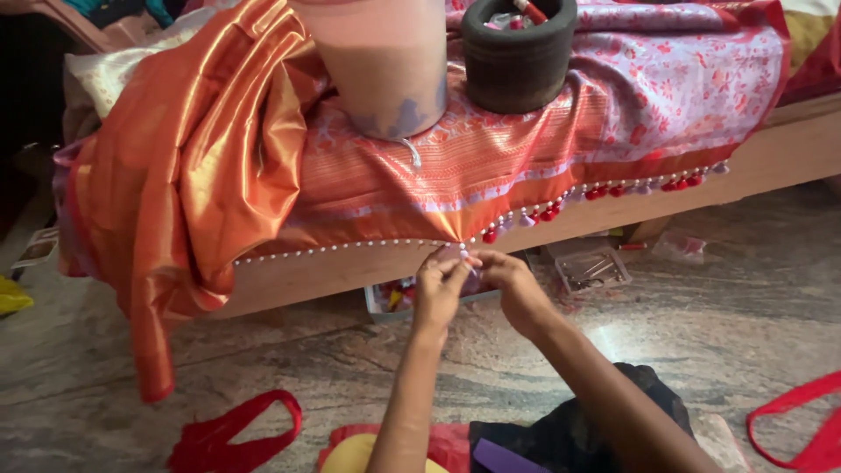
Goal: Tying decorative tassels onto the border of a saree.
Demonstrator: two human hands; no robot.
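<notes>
At the bed's front edge: orange saree border [455,188] hangs over the wooden frame [788,153], trimmed with pearl beads and red tassels [550,213].
Left hand [438,287]: fingertips pinched on the hem.
Right hand [512,285]: pinching it too, hands touching.

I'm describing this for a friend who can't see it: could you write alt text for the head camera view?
Two bare hands, left hand and right hand, meet fingertip to fingertip at the beaded edge of an orange and pink patterned cloth draped over a low wooden platform. A dark round holder and a pale cylindrical container sit on the cloth; red straps lie on the stone floor.
</notes>
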